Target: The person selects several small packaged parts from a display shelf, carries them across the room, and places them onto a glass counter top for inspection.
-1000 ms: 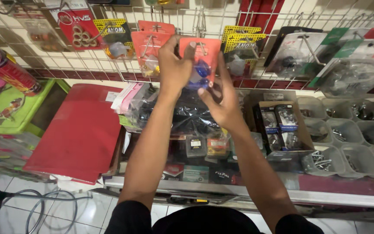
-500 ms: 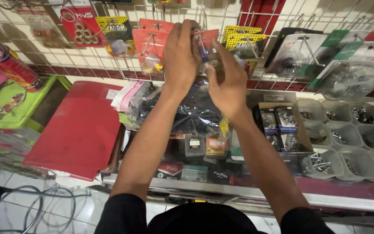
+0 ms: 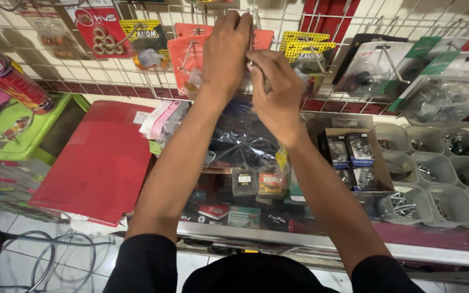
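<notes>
Both my hands reach up to a white wire grid wall [image 3: 109,68] hung with carded parts. My left hand [image 3: 226,51] covers the top of an orange blister card [image 3: 188,54], its fingers closed at the card's top edge by a hook. My right hand [image 3: 275,89] sits just right of it, fingers pinched on the same card's edge; the card's middle is hidden behind both hands. Other orange and yellow carded packs [image 3: 299,46] hang on either side.
A glass counter [image 3: 299,247] below holds small boxed parts. A red flat case [image 3: 99,157] and a green tray [image 3: 17,133] lie at left. Grey compartment bins [image 3: 435,173] with screws stand at right, a cardboard box of packaged parts [image 3: 354,157] beside them. Cables lie on the floor.
Both hands have risen from chest height to the grid wall, carrying the orange card up to the hook. The view has tilted up with them.
</notes>
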